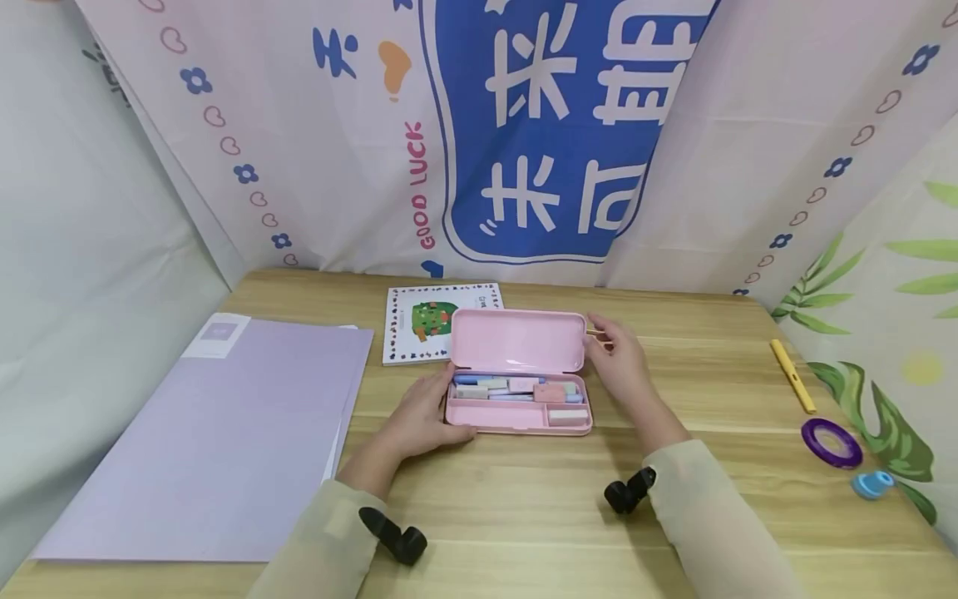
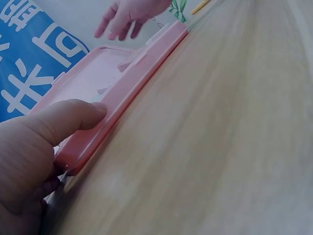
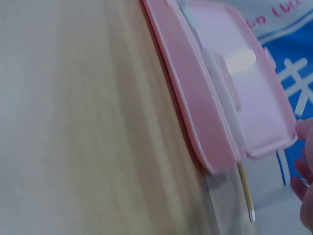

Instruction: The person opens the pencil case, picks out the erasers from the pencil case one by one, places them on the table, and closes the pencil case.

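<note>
You have the pink case open on the worktop, roughly at its middle, with the lid standing up on the far side and the tray facing you; by the look of it you are at the opening-or-closing stage, with nothing being lifted out. Your left hand steadies the near left corner of the tray: the thumb lies along the rim in the left wrist view, the other fingers curl under and beside the corner, so the hand is closed round the case rather than spread. Your right hand sits at the lid's right end, fingers loosely bent and close together, touching or nearly touching the edge; I cannot tell if they actually pinch it, and a thin yellowish stick shows just past the fingertips, whether held or lying there I cannot say. Inside the tray lie pastel pens and erasers, and one white eraser in the near right compartment. The next move calls for a steady base: keep the left hand pressing the tray down while the right works the lid or reaches in, as the light case would likely slide. A notebook lies just beyond the case, a purple folder to the left.
</note>
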### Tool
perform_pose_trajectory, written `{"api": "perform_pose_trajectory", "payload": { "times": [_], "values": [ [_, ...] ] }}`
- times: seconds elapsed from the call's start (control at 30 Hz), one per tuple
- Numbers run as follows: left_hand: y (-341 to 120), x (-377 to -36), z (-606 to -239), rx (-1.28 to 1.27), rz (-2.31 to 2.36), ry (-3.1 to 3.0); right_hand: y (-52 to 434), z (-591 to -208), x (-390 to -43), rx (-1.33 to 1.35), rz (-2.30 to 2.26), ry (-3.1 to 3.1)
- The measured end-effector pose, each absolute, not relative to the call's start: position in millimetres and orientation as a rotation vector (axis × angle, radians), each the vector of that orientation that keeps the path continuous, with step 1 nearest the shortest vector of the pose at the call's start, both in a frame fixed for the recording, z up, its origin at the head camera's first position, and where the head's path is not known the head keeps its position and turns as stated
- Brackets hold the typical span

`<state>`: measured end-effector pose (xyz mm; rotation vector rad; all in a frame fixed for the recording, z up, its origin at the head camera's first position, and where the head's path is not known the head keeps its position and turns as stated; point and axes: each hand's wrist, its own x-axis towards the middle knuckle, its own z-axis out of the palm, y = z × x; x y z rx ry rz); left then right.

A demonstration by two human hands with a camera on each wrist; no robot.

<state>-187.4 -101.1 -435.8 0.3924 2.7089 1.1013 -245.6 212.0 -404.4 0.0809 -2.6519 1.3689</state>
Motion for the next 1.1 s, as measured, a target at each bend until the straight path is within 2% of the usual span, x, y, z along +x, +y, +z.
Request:
{"api": "perform_pose_trajectory", "payload": {
  "times": [0.17,0.47,0.6,0.83,1.1],
  "values": [
    [-100.5,-187.2,-434.3,0.4,1.082,2.735,190.4,-395.6,-224.8,0.191,1.201,-2.65],
    [-101.3,-189.0,-433.7,0.44,1.022,2.778,138.7,-408.2,-205.9,0.753,0.893,-2.717],
    [-101.9,-188.6,-433.9,0.465,1.013,2.789,123.1,-413.6,-206.2,0.894,0.701,-2.705],
    [-103.5,-188.4,-435.5,0.504,1.017,2.806,106.3,-416.1,-209.9,0.946,0.496,-2.695],
    [-103.8,-187.4,-434.9,0.493,1.015,2.795,98.9,-416.1,-209.0,0.859,0.68,-2.77]
  ]
}}
